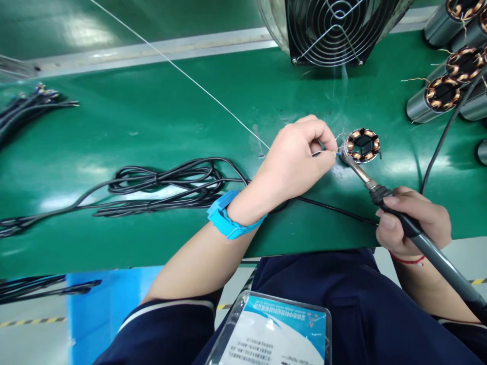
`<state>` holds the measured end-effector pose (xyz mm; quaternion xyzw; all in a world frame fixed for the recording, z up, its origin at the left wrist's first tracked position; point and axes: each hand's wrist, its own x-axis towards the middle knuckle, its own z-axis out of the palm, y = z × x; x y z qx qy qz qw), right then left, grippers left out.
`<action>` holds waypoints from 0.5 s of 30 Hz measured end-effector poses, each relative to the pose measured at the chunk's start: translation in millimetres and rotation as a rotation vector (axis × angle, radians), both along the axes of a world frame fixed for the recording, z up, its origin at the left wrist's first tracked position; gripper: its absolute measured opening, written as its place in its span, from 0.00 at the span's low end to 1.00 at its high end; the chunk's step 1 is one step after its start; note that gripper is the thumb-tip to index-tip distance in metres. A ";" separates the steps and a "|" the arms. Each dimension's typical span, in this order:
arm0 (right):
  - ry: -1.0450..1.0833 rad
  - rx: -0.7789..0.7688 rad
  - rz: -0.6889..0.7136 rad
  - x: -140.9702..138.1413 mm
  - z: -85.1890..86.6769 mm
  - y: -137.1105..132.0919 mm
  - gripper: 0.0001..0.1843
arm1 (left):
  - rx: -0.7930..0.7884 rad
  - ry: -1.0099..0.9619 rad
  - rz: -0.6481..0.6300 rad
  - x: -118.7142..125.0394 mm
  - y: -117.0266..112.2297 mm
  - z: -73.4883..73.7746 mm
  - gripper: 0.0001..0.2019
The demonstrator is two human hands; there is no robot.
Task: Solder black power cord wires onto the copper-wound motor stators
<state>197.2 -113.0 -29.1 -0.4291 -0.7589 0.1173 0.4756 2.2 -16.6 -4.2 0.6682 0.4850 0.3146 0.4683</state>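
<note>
My right hand (pixel 416 223) is wrapped round the handle of a soldering iron (pixel 359 170). The iron's tip meets the left edge of a motor stator (pixel 363 145) with copper windings, standing on the green bench. A wisp of smoke rises above the tip. Thumb and forefinger of my left hand (pixel 300 154) pinch a thin blue wire (pixel 338 153) close to that tip. A thin white strand (pixel 213 99), which looks like solder wire, runs from the upper left down behind the left hand. Whether those fingers also hold it is hidden.
A fan with a wire guard (pixel 338 33) stands behind the stator. Several more stators (pixel 433 104) stand at the back right, the iron's cord (pixel 443 134) passing in front. Coiled black cables (pixel 171 182) lie left; another cable bundle (pixel 30 109) is at far left.
</note>
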 end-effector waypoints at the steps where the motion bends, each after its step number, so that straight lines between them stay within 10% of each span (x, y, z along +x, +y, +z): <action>1: -0.007 0.001 -0.013 0.1 0.0 -0.4 0.12 | -0.001 0.002 0.001 0.0 -0.1 0.3 0.10; 15: -0.054 -0.013 -0.099 -0.9 8.1 3.1 0.24 | -0.004 0.007 -0.005 1.1 0.4 0.9 0.10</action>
